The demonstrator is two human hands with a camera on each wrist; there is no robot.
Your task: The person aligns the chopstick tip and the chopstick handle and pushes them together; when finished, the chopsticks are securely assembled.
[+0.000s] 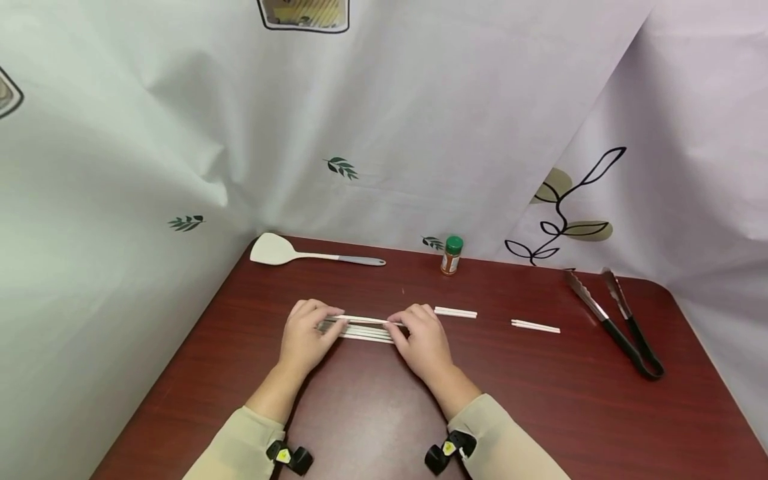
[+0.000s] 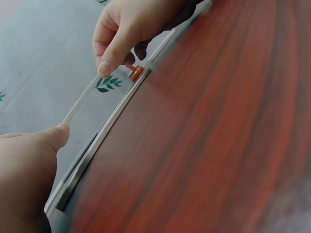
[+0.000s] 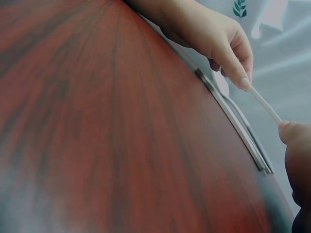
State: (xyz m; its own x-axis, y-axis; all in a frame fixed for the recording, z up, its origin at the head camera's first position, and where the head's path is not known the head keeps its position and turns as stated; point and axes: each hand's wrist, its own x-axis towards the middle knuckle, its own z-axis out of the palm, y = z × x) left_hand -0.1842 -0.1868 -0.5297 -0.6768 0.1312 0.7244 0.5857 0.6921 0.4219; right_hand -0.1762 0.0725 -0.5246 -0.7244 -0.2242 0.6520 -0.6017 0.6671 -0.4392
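Observation:
Both hands hold a thin whitish chopstick (image 1: pixel 367 321) level between them, one at each end. My left hand (image 1: pixel 309 335) pinches its left end between thumb and fingers. At the right end, the thumb and fingers of my right hand (image 1: pixel 423 339) pinch it too. Several more chopsticks (image 1: pixel 367 334) lie side by side on the table just in front of the held one, their ends partly hidden by the hands. In both wrist views the held chopstick (image 2: pixel 79 105) is raised above the lying chopsticks (image 3: pixel 232 115).
Two pairs of short white sticks (image 1: pixel 456 312) lie right of the hands. A white spatula (image 1: pixel 273 250) and a green-capped spice jar (image 1: pixel 452 255) are at the table's back edge. Black-handled tongs (image 1: pixel 624 337) lie spread at the right. A pale curtain (image 1: pixel 420 133) hangs behind the table.

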